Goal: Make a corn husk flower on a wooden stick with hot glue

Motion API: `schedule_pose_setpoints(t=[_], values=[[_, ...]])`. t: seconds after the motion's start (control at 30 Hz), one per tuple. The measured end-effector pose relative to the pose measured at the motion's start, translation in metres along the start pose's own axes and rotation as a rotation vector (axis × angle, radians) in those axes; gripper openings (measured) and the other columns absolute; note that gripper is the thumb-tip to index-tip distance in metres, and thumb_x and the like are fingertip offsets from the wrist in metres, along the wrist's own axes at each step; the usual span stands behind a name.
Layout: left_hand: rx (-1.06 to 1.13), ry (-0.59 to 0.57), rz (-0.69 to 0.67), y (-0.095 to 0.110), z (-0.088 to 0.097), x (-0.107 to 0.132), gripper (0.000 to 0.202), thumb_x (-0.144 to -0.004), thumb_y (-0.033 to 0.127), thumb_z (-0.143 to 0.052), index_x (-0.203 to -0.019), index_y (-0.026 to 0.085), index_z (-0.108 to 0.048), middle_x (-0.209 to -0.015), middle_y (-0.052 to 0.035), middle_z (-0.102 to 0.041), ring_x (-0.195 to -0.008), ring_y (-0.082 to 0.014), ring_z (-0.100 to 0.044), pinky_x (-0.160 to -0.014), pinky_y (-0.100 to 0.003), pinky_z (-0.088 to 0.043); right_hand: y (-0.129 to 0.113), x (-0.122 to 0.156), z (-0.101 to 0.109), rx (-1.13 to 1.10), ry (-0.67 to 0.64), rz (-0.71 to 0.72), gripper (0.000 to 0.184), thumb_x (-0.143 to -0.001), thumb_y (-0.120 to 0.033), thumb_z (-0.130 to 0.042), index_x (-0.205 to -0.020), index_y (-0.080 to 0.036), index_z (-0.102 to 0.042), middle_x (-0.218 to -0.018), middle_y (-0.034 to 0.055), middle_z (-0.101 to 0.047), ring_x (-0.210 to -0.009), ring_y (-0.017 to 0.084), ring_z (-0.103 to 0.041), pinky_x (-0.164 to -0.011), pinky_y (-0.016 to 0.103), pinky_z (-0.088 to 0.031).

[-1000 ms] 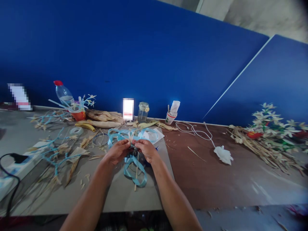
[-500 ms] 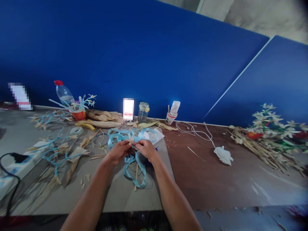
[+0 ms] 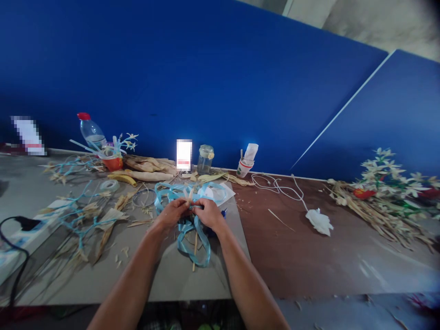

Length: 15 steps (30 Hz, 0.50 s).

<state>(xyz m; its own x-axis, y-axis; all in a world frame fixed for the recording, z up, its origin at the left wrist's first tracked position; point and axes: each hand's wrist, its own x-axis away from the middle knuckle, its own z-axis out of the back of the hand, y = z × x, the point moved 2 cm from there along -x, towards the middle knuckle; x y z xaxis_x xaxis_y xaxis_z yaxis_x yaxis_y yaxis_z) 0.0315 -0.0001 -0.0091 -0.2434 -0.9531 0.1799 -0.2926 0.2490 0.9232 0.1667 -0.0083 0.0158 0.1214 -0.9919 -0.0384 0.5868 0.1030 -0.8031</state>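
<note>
My left hand [image 3: 175,211] and my right hand [image 3: 208,212] meet over the grey table, fingers pinched close together. Between them is a pale husk flower [image 3: 188,193] on a thin straw-coloured stem [image 3: 195,250] that points down toward me. The fingers of my right hand press a light blue ribbon [image 3: 208,252] against the flower's base. Loops of this ribbon lie behind the hands and hang below them. Fingertips partly hide the exact spot where ribbon and stem meet. A dark blue object, mostly covered by my right hand, sits beneath it.
Blue-wrapped branches [image 3: 80,233] and a power strip [image 3: 30,236] lie at left. Behind stand a red cup [image 3: 112,163], a lit phone [image 3: 184,156], a jar [image 3: 205,161] and a paper cup [image 3: 244,168]. On the right are a cable [image 3: 275,185], crumpled tissue [image 3: 319,222] and a flower bunch [image 3: 385,183].
Both hands stay together at the flower's base, with small finger shifts. My right thumb has moved slightly over the ribbon. The rest of the table looks the same.
</note>
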Motion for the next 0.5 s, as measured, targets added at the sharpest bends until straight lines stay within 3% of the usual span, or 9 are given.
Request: schedule_pose_setpoints(t=[0.27, 0.5], values=[[-0.208, -0.013, -0.133, 0.0025, -0.0017, -0.0019, 0.020, -0.062, 0.031, -0.073, -0.066, 0.014, -0.064, -0.062, -0.0005, -0.058, -0.056, -0.0118, -0.049, -0.056, -0.023, -0.041, -0.0015, 0.0018, -0.0023, 0.062, 0.003, 0.016, 0.014, -0.070, -0.016, -0.056, -0.077, -0.018, -0.069, -0.083, 0.0053, -0.070, -0.079, 0.020, -0.061, -0.072, 0.027, -0.042], [-0.261, -0.061, -0.151, 0.0048, 0.0012, -0.0033, 0.011, -0.063, 0.022, -0.070, -0.066, 0.014, -0.064, -0.057, 0.0014, -0.056, -0.052, -0.0112, -0.045, -0.052, -0.022, -0.034, -0.0045, 0.0046, -0.0028, 0.057, 0.022, 0.077, 0.014, -0.070, -0.017, -0.056, -0.075, -0.019, -0.069, -0.080, 0.0039, -0.070, -0.078, 0.019, -0.060, -0.070, 0.026, -0.041]])
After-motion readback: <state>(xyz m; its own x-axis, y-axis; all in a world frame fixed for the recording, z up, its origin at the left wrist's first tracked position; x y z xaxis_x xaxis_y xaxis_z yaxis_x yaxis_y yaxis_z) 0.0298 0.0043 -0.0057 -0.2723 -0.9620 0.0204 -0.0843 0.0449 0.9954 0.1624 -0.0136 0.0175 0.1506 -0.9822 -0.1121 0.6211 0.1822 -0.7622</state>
